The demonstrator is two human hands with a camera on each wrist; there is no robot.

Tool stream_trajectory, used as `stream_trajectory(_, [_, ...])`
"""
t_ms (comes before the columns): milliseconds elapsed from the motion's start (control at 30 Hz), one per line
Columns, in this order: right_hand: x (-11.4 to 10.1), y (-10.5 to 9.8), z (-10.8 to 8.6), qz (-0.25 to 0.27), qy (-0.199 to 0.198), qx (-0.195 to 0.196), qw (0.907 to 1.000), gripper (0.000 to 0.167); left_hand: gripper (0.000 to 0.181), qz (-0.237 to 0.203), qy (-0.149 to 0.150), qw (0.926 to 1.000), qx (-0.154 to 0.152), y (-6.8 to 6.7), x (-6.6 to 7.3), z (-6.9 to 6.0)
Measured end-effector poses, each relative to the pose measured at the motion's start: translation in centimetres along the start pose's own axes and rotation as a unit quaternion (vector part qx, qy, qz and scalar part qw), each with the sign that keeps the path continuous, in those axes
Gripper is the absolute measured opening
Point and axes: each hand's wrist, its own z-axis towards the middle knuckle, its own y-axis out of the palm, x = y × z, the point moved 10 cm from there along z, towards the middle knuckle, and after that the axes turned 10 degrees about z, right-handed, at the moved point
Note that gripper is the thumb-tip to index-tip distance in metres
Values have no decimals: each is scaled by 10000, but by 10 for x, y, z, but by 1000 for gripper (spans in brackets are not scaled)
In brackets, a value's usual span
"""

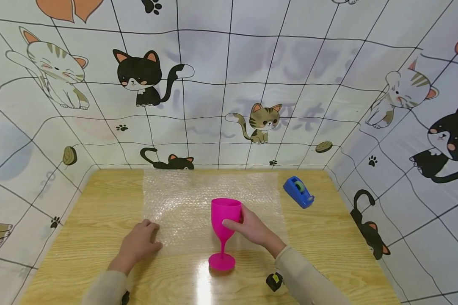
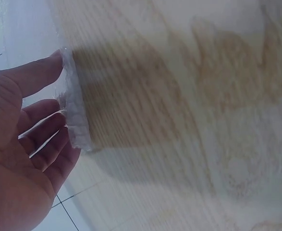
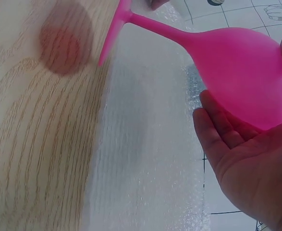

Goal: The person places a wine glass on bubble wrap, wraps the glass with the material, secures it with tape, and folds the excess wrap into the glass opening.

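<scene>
In the head view my right hand (image 1: 248, 224) grips the bowl of a bright pink wine goblet (image 1: 226, 214), thumb on the near side. The goblet stands upright, its foot held above the table near the wrap's front edge. Seen from the right wrist, the pink goblet (image 3: 246, 72) lies between thumb and fingers, its reddish shadow on the wood. A clear bubble wrap sheet (image 1: 183, 216) lies flat. My left hand (image 1: 139, 242) rests at its left edge, thumb and fingers spread. In the left wrist view the fingertips touch the bubble wrap edge (image 2: 77, 106).
A blue tape dispenser (image 1: 299, 192) with a roll in it stands at the back right of the wooden table (image 1: 320, 254). A small black object with a yellow mark (image 1: 274, 281) is beside the right sleeve. Cat-print cloth (image 1: 213, 97) surrounds the table's back and sides.
</scene>
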Motion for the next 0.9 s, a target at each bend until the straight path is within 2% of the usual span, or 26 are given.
stream_trajectory(333, [7, -5, -1, -148, 287, 257, 9991, 59, 51, -34, 78, 9999, 101, 1, 11, -5])
stream_trajectory(667, [15, -7, 0, -119, 445, 280, 9985, 61, 51, -9, 170, 9995, 271, 3, 23, -11])
stream_trajectory(900, [17, -5, 1, -93, 405, 227, 9989, 60, 51, -43, 151, 9992, 378, 4, 29, -15])
